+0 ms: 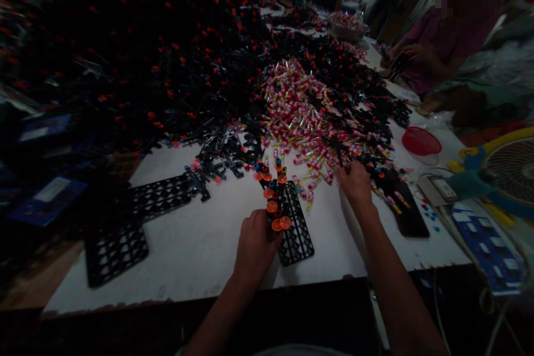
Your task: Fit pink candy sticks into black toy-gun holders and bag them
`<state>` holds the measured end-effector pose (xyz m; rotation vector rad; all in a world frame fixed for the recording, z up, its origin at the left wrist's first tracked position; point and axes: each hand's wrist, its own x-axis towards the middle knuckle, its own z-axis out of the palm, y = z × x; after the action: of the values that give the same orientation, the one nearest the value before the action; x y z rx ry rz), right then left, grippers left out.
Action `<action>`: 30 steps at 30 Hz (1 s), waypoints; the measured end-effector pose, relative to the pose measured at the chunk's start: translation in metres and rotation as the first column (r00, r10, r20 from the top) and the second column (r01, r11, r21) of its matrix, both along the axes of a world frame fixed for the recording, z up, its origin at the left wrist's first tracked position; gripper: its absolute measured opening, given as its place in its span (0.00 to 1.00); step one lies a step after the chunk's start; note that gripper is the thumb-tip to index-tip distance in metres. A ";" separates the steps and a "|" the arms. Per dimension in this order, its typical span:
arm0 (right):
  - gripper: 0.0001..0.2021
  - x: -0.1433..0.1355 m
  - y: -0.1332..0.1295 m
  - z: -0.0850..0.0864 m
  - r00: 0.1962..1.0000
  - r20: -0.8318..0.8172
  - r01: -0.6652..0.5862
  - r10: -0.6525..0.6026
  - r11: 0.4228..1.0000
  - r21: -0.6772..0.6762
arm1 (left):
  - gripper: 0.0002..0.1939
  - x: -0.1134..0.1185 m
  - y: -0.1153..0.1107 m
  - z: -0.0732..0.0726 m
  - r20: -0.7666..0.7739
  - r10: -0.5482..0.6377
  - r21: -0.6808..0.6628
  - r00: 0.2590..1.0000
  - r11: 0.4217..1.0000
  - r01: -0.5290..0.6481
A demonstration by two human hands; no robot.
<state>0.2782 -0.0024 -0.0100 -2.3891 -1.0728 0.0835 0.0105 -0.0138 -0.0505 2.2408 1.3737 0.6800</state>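
My left hand (255,242) is closed at the left edge of a black lattice tray (302,233). Its fingers curl around dark toy pieces, and a cluster of orange suction-cup tips (272,207) with small red and blue parts stands out beyond them. How much of the cluster the hand itself grips is hard to see. Farther right, my right hand (355,182) pinches a black toy gun (336,147) at the near edge of a heap of small pink-and-yellow tubes (296,100). Loose tubes (310,200) lie between the hands.
A great pile of black toy guns (200,78) with orange tips covers the left and back. More black trays (119,253) lie at the left. To the right are a dark phone-like slab (411,217), a red basket (421,141), a fan (511,169) and a seated co-worker (450,50).
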 end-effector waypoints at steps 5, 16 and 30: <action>0.15 -0.076 -0.022 -0.022 0.571 -0.711 -0.220 0.410 0.911 0.349 | 0.05 0.000 0.000 0.000 0.006 -0.006 0.009 1.000 1.000 0.006; 0.13 -0.101 -0.011 -0.036 0.765 -0.435 -0.361 0.476 0.875 0.323 | 0.08 -0.001 -0.001 0.001 0.018 0.002 0.005 1.000 1.000 -0.002; 0.08 -0.068 -0.026 -0.013 0.830 -0.318 -0.381 0.458 0.882 0.276 | 0.14 -0.030 0.019 0.060 0.331 0.075 0.027 0.941 0.996 -0.088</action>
<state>0.2101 -0.0282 -0.0234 -1.8161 -1.3253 0.5416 -0.0191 0.0051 0.0093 1.9929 1.2970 1.0674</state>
